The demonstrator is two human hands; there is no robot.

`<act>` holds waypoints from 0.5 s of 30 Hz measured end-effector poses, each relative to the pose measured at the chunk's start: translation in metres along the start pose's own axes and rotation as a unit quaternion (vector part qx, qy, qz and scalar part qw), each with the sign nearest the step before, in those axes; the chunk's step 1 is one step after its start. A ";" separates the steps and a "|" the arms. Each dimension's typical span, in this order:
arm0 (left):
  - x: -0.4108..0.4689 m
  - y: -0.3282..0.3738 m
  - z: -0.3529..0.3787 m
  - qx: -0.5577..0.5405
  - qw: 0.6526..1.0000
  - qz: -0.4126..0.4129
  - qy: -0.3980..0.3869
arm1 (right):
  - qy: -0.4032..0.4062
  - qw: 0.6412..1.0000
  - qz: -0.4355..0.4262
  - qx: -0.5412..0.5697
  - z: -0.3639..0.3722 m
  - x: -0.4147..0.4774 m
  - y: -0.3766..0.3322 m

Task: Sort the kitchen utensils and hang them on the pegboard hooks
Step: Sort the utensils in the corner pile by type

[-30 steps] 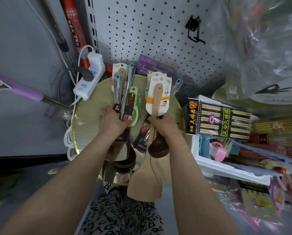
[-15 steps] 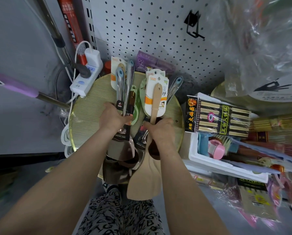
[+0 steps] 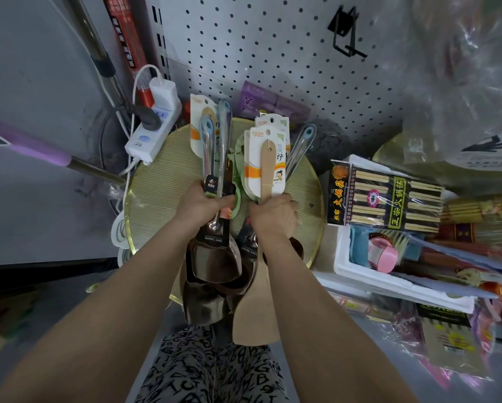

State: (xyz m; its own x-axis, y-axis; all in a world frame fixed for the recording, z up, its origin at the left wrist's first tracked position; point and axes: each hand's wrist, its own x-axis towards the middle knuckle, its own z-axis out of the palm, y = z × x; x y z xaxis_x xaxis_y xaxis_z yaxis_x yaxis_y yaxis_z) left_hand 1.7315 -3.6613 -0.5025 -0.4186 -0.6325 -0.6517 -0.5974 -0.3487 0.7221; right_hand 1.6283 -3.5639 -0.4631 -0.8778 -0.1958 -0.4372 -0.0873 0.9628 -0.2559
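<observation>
Below the pegboard (image 3: 273, 53), two bundles of utensils are held over a round woven mat (image 3: 153, 193). The left hand (image 3: 199, 203) is closed round a bundle of steel turners (image 3: 215, 257). Their blue-tipped handles stand above the grip, pointing toward the pegboard, and their shiny blades hang below the wrist. The right hand (image 3: 273, 216) is closed round a wooden spatula (image 3: 265, 167) together with other carded utensils. The spatula's handle rises above the grip in front of a white and orange card (image 3: 254, 158), and its broad blade is seen below, between the two forearms. A steel handle (image 3: 299, 149) slants out from behind the card to the right. The two bundles are held just beside each other, and their blades overlap. A black hook (image 3: 344, 33) is fixed high on the pegboard, well apart from both bundles.

To the right, a white box (image 3: 343, 257) is seen holding a pink tub (image 3: 382, 255), some blue items and long packets. A chopstick pack (image 3: 383, 199) lies across its far rim. A power strip (image 3: 153, 126) is propped at the mat's left edge.
</observation>
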 end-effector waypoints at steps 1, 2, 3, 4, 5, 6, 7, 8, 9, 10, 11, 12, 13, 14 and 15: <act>-0.002 0.000 -0.002 0.006 1.000 0.003 0.004 | 0.002 1.000 -0.005 -0.001 0.001 -0.001 -0.002; -0.007 0.003 -0.006 0.024 1.000 0.009 0.012 | -0.001 1.000 -0.010 0.004 0.002 -0.001 -0.003; -0.011 0.004 -0.010 0.043 0.999 0.014 0.020 | -0.009 1.000 -0.010 0.017 0.002 -0.002 -0.005; -0.012 0.004 -0.014 0.054 0.998 0.017 0.025 | -0.019 0.999 -0.011 0.028 0.003 -0.002 -0.006; -0.013 0.003 -0.019 0.058 0.998 0.019 0.025 | -0.028 0.999 -0.010 0.038 0.003 -0.003 -0.007; -0.014 0.002 -0.024 0.059 0.998 0.018 0.022 | -0.034 0.998 -0.008 0.044 0.003 -0.002 -0.008; -0.014 -0.001 -0.029 0.061 0.998 0.018 0.020 | -0.037 0.998 -0.006 0.048 0.003 -0.003 -0.008; -0.014 -0.003 -0.033 0.061 0.998 0.019 0.020 | -0.037 0.998 -0.005 0.048 0.004 -0.004 -0.008; -0.015 -0.006 -0.036 0.057 0.998 0.021 0.021 | -0.036 0.998 -0.006 0.047 0.004 -0.005 -0.009; -0.016 -0.008 -0.038 0.053 0.998 0.020 0.022 | -0.035 0.998 -0.010 0.046 0.005 -0.006 -0.010; -0.016 -0.010 -0.039 0.046 0.999 0.019 0.020 | -0.035 0.998 -0.015 0.048 0.006 -0.007 -0.010; -0.018 -0.011 -0.039 0.041 0.999 0.014 0.018 | -0.035 0.998 -0.020 0.052 0.006 -0.007 -0.010; -0.020 -0.012 -0.039 0.033 0.999 0.010 0.015 | -0.037 0.997 -0.027 0.058 0.005 -0.007 -0.010; -0.021 -0.013 -0.039 0.026 1.000 0.008 0.013 | -0.040 0.997 -0.032 0.062 0.003 -0.007 -0.011; -0.022 -0.015 -0.039 0.018 1.000 0.005 0.011 | -0.041 0.996 -0.037 0.065 0.001 -0.007 -0.012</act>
State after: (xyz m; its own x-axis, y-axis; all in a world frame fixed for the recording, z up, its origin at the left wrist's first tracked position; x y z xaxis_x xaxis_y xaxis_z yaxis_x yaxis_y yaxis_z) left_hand 1.7764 -3.6696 -0.4902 -0.4099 -0.6505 -0.6393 -0.6173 -0.3182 0.7195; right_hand 1.6358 -3.5742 -0.4583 -0.8291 -0.2848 -0.4812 -0.0839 0.9142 -0.3964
